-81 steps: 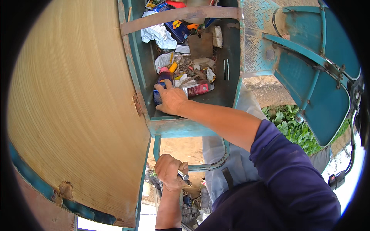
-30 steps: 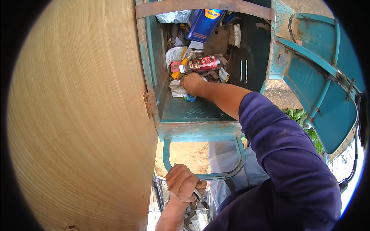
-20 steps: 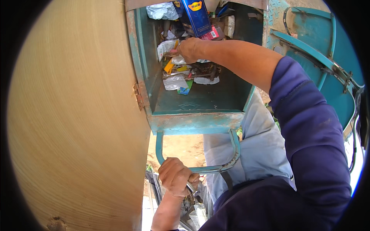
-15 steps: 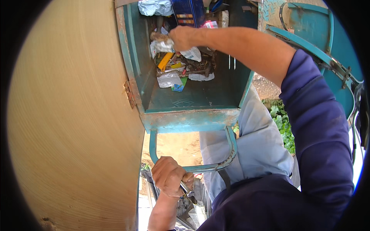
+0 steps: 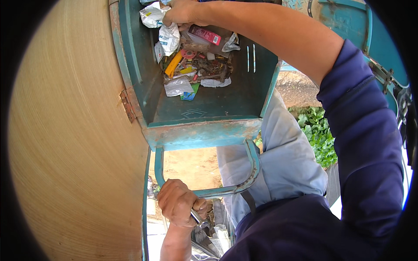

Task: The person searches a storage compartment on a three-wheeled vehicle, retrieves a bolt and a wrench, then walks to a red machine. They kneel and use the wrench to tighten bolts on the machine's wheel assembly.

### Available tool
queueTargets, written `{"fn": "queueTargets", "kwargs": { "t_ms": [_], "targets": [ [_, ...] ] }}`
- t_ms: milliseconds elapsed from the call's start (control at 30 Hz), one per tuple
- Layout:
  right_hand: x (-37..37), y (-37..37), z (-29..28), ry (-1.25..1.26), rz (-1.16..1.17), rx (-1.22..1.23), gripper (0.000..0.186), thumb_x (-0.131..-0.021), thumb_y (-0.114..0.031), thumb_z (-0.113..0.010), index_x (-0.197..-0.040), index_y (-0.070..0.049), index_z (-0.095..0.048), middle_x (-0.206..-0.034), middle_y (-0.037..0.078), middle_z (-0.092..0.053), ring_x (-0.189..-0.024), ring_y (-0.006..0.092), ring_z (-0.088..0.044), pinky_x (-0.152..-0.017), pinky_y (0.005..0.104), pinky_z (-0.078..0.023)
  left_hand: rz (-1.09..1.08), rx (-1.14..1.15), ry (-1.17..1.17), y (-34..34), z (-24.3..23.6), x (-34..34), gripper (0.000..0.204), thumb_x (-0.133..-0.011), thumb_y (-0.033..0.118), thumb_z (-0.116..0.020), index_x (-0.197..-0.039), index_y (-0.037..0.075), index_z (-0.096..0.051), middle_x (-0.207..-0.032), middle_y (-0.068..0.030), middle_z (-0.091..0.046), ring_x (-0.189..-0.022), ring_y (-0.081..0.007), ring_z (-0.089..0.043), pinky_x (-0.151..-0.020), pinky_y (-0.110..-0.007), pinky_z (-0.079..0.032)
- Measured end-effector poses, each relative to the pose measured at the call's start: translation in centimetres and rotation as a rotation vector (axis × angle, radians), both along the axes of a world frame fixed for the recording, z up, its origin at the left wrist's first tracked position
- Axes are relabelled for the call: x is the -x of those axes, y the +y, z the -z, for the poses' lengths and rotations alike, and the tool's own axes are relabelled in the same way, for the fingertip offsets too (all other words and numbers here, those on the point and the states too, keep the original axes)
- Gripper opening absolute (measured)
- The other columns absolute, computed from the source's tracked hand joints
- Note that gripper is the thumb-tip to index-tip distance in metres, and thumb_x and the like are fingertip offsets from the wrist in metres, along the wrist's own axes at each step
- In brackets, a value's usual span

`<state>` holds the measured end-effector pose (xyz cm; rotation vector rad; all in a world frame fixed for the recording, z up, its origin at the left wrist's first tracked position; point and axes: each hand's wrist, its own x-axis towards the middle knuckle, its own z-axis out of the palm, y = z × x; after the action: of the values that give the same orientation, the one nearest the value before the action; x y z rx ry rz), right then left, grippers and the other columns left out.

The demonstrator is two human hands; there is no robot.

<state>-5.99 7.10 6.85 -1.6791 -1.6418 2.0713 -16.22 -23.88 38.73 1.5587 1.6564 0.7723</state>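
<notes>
My right hand (image 5: 182,11) reaches into the far left of an open teal metal box (image 5: 202,114). Its fingers are closed on a crumpled white plastic bag (image 5: 153,15). A second white plastic bag (image 5: 169,39) lies just below that hand. Beside it rests a dark and pink carton (image 5: 205,35). Nearer, a yellow strip (image 5: 173,64) lies among small scraps and silvery wrappers (image 5: 177,86). My left hand (image 5: 177,202) is closed around a slim silver metal tool (image 5: 197,216), against the teal tube handle (image 5: 222,191). The tool's kind cannot be made out.
A wide wood-grained panel (image 5: 74,139) fills the left side, close to the box's hinge (image 5: 127,106). At the far right stands a teal metal lid or panel (image 5: 344,26) with a latch. Green plants (image 5: 320,139) grow beside my grey trouser leg (image 5: 291,156).
My right hand has moved deeper into the box and leftward onto the white bags. The dark and pink carton now shows more fully. The left hand keeps its grip; the whole view has shifted slightly.
</notes>
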Motion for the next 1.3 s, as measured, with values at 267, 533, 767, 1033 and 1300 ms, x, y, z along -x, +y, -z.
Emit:
{"fn": "queueTargets", "kwargs": {
  "t_ms": [267,533,767,1033,1300],
  "targets": [
    [-1.7,-2.7,-2.0,-0.163,-0.388,-0.475,0.049,-0.082,-0.02,-0.074,-0.124,0.004,-0.067,-0.117,0.027,-0.071,-0.11,0.0385,-0.07,-0.093,0.0445,-0.056,0.006,-0.016,-0.027,0.1,0.0,0.2,0.032,-0.093,0.016,-0.072,-0.072,0.005,-0.05,-0.059,-0.005,-0.042,-0.048,-0.0214,-0.043,-0.047,-0.033,-0.033],
    [-4.2,-11.6,1.2,-0.194,-1.676,-0.234,0.032,-0.09,-0.022,-0.07,-0.116,-0.006,-0.079,-0.112,0.014,-0.077,-0.102,0.0324,-0.074,-0.082,0.0494,-0.06,0.007,0.003,-0.037,0.2,0.2,0.2,0.028,-0.082,0.009,-0.076,-0.071,0.007,-0.05,-0.058,-0.0041,-0.042,-0.047,-0.0229,-0.042,-0.048,-0.034,-0.033],
    [-5.2,-19.3,6.7,-0.655,-1.361,0.092,0.037,-0.09,-0.018,-0.071,-0.126,-0.012,-0.076,-0.125,0.01,-0.075,-0.108,0.0323,-0.073,-0.071,0.0593,-0.06,0.064,0.046,-0.003,0.5,-0.3,0.2,0.026,-0.09,0.012,-0.068,-0.073,0.005,-0.051,-0.06,-0.0065,-0.044,-0.049,-0.0231,-0.044,-0.048,-0.034,-0.035],
    [-4.7,-16.2,8.7,-0.323,-1.152,-0.073,0.036,-0.085,-0.015,-0.071,-0.12,-0.007,-0.074,-0.122,0.015,-0.075,-0.111,0.0348,-0.072,-0.092,0.0444,-0.059,0.083,0.03,-0.003,0.4,-0.3,0.5,0.031,-0.099,0.02,-0.066,-0.076,0.004,-0.052,-0.058,-0.0065,-0.044,-0.048,-0.0229,-0.045,-0.046,-0.034,-0.035],
    [-6.0,-17.2,8.2,-0.448,-0.909,-0.212,0.026,-0.096,-0.015,-0.056,-0.108,-0.008,-0.078,-0.115,0.017,-0.077,-0.107,0.0349,-0.074,-0.089,0.0465,-0.06,0.074,0.032,-0.021,0.4,-0.3,0.6,0.03,-0.097,0.019,-0.069,-0.077,0.004,-0.052,-0.06,-0.0069,-0.045,-0.048,-0.0233,-0.045,-0.047,-0.034,-0.035]
  ]
}}
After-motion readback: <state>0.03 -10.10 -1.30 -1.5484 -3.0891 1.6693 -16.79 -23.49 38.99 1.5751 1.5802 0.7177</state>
